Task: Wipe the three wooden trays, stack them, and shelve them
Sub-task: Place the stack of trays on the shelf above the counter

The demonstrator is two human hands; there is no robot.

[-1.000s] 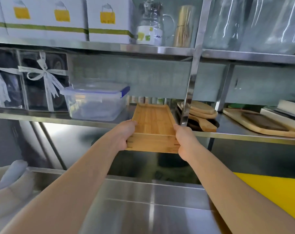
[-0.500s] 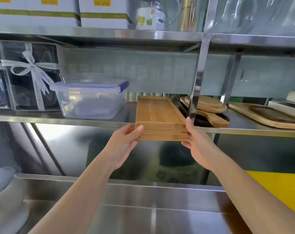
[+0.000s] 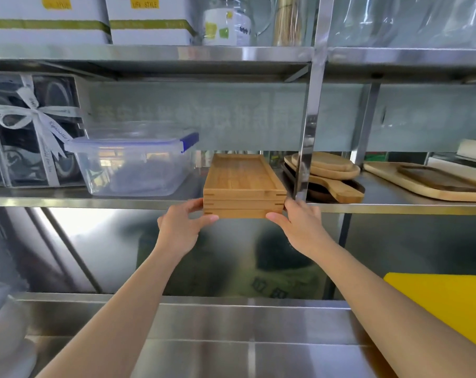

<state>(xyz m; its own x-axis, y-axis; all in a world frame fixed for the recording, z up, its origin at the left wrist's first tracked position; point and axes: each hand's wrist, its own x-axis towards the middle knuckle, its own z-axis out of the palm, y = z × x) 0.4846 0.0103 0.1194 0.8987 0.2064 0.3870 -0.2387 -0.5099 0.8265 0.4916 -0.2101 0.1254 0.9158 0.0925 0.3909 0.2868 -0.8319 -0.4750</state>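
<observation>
Trays: stack of wooden trays [image 3: 243, 184] lies on the steel shelf [image 3: 95, 201], near end overhanging its edge.
Left hand [image 3: 181, 227]: fingers clamped on the stack's near-left corner.
Right hand [image 3: 299, 225]: fingers pinching the near-right corner.
Left neighbour: clear plastic container [image 3: 133, 162], just beside.
Right neighbour: upright post [image 3: 307, 126] by the stack's corner, round boards [image 3: 327, 166] behind it.

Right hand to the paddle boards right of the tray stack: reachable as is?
Probably yes. The right hand is beside the paddle boards, but the shelf's upright post stands partly in front, so it would reach around that.
</observation>
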